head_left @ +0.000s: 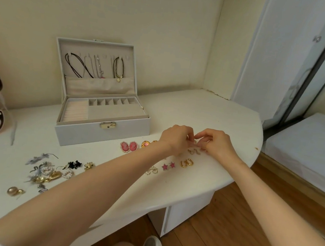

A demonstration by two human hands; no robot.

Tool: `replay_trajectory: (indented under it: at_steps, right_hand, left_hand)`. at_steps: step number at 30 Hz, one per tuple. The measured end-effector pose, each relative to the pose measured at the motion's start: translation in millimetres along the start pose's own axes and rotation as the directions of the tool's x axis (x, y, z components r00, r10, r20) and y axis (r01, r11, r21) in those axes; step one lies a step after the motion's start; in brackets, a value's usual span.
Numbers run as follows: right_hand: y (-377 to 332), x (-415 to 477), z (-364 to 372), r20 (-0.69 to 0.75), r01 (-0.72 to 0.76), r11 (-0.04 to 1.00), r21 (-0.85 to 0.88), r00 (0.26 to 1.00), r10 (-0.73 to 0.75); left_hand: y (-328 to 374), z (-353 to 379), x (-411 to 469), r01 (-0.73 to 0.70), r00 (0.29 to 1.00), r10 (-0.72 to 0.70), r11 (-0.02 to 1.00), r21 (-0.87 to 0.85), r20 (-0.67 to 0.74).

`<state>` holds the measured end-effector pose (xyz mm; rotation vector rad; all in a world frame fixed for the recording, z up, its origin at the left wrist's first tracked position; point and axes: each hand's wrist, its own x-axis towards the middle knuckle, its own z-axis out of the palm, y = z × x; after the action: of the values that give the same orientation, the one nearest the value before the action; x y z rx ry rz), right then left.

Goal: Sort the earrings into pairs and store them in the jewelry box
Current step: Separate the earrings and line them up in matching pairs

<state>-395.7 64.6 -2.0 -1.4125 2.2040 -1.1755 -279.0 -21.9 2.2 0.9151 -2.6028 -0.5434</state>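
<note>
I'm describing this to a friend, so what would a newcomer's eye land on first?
The left hand and right hand meet right of centre above the table, pinching a pale earring between them. Behind and left stands the open jewelry box, necklaces hanging in its lid; an earring pile lies front left.
</note>
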Motion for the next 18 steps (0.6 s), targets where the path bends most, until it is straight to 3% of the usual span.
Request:
replay_trajectory:
  at_steps: [12,18]
  right_hand:
    - [-49,-24,6,0.068,0.148,0.988,0.044,0.986,-0.151]
    - [-76,-44,24,0.142,0.229,0.972,0.045,0.962,-0.233]
  left_hand:
    - [-10,-45,-55,-0.153,0.988,0.153,0.988,-0.009,-0.007]
    - [-26,-68,-92,-0.13,0.991,0.132,0.988,-0.082,0.025]
